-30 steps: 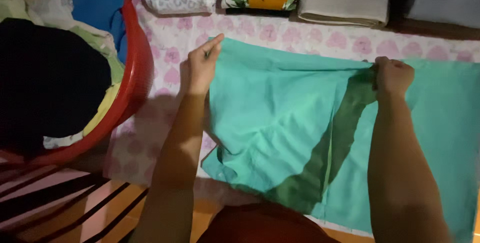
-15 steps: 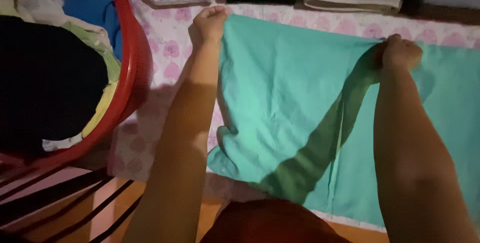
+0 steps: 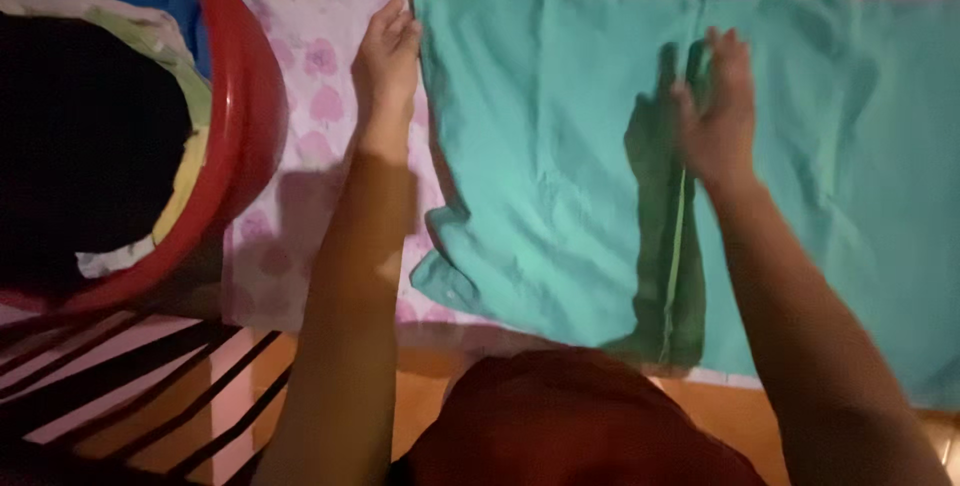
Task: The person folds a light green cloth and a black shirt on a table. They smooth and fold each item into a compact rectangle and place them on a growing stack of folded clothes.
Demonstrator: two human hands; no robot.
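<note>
— Lying flat on the pink flowered sheet (image 3: 320, 56), is that the teal cloth (image 3: 540, 146)?

— Yes, spread wide, a lengthwise fold edge running down its middle.

— And each hand's grip?

— Left hand (image 3: 385, 56): fingers extended, loose, resting at the cloth's upper left corner, pinching nothing. Right hand (image 3: 712, 111): open, palm down, pressing on the cloth at the fold edge.

— Anything nearby?

— A red laundry basket (image 3: 245, 116) at the left, full of dark and pale clothes, just beside the sheet.
</note>
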